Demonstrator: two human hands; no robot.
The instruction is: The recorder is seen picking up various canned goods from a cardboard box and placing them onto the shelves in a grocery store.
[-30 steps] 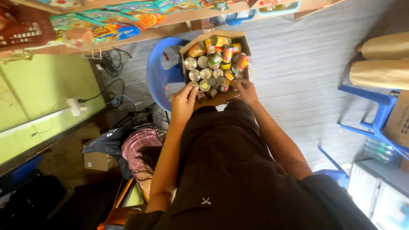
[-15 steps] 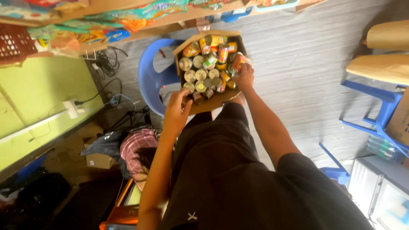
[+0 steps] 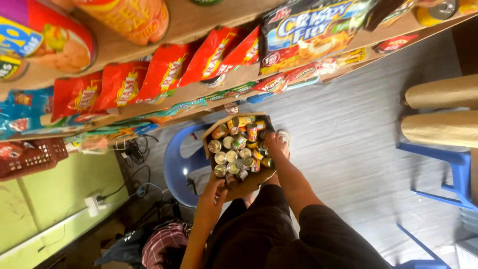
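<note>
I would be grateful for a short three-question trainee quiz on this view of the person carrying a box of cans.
1. True or false: the cardboard box holds tins standing with their lids up.
2. Which hand grips the near edge of the box, at its lower left in the picture: the left hand or the right hand?
3. Multiple choice: what sits on the floor just beyond the box? A) a blue plastic chair B) a metal trolley C) a wooden crate

Key: 1 true; 2 left hand, while the right hand holds the far right side; 3 A.
</note>
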